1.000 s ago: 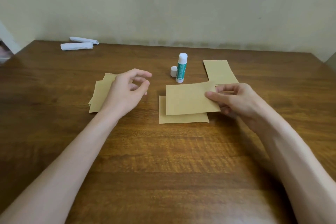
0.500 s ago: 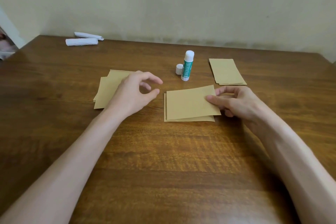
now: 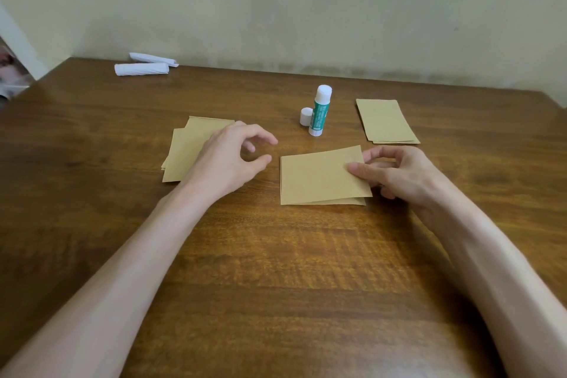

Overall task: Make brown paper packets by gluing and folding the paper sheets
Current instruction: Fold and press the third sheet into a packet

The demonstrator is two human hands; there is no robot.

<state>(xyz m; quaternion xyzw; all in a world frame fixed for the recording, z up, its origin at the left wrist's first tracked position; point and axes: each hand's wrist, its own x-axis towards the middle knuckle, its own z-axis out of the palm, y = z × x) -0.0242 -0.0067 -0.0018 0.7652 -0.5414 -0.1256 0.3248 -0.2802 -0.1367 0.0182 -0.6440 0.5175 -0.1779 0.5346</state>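
Glossy brown bench (image 3: 276, 255) of streaked, dark-veined wood grain, backed by a plain pale wall (image 3: 276, 9) with a smudged lower edge. Near the middle, a folded brown paper sheet (image 3: 319, 175), matte and kraft-like, rectangular, upper flap raised slightly and skewed off the lower one, a thin wedge of the lower flap peeking out along the front edge. Pinched at its right side by the right hand (image 3: 395, 175), thumb flat on the top face, fingers curled behind and beneath. Left hand (image 3: 227, 163) just left of that sheet and apart from it, fingers loosely curled, thumb and forefinger in an unclosed ring, holding nothing. Partly under it, a loose stack of flat brown sheets (image 3: 187, 150), edges fanned unevenly. Behind the folded sheet, an upright glue stick (image 3: 319, 111), uncapped: white cylinder, rounded white tip, teal label with print too small to read. Small white cap (image 3: 305, 116) standing just beside it on the left; touching or not, cannot tell. Farther right, a neat pile of narrower brown packets (image 3: 386, 121), long rectangles with a faint crease across the top one. Toward the far left corner, two white paper rolls (image 3: 141, 68), flattened, lying side by side near the wall.
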